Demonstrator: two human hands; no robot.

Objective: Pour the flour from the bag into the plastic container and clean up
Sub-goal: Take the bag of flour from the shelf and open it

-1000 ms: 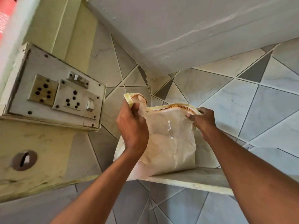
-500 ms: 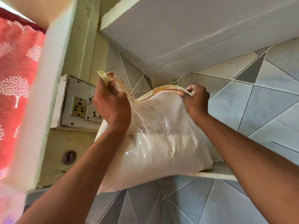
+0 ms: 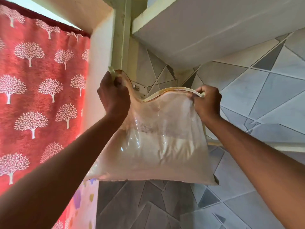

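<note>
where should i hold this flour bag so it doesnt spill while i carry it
Grip the flour bag by its stiff top band, coming from above at the two upper corners, as the left hand and right hand do now. The flour sags in the lower half and the film above it is thin and slack, so the band is the firmest part and keeps the mouth upward.

Home kitchen corner, tiled wall (image 3: 272,100), shelf (image 3: 206,30) (curtained window (image 3: 41,96))

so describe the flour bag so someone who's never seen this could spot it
Right of the red tree-print curtain, against the grey tiled wall, two hands hold it up by its top corners. The flour bag is clear plastic with a yellowish top edge, its lower half full of white powder.
</note>
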